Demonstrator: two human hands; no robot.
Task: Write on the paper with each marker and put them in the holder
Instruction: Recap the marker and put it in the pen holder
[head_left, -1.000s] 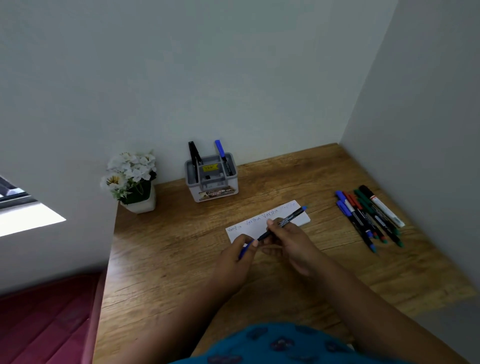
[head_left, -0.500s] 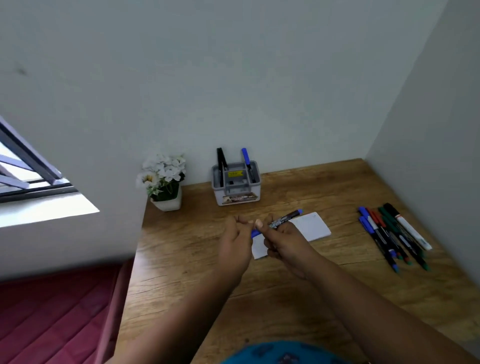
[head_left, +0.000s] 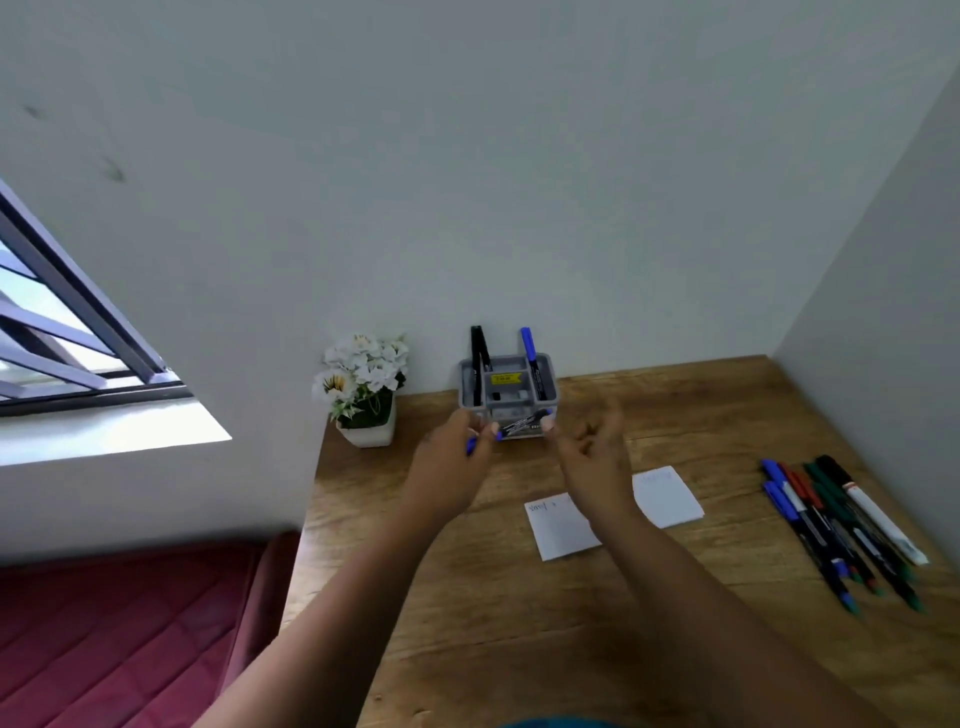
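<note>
Both hands are now raised from the paper toward the middle of the frame, where half a second ago they were working low over the sheet. The left hand (head_left: 457, 452) is pinching the blue marker (head_left: 514, 427) near its lower end, and the marker is lying almost level just in front of the grey holder (head_left: 509, 387). The right hand (head_left: 587, 441) is hovering at the marker's other end with its fingers loosely curled; whether it is touching the cap is blurred, so I cannot tell if it is gripping anything.

Judging by this, the writing with this marker is finishing and the putting-away step is under way. The next move is calling for tipping the marker upright and lowering it into a free compartment, beside the black marker (head_left: 478, 358) and the blue one (head_left: 531, 358) already standing there.

Below the right wrist the paper (head_left: 670, 499) is lying on the wooden desk (head_left: 519, 623), its writing partly covered by the arm and too faint to read. At the right of the frame the remaining markers (head_left: 841, 525) are waiting in a row. The holder's front is partly hidden behind the held marker.
</note>
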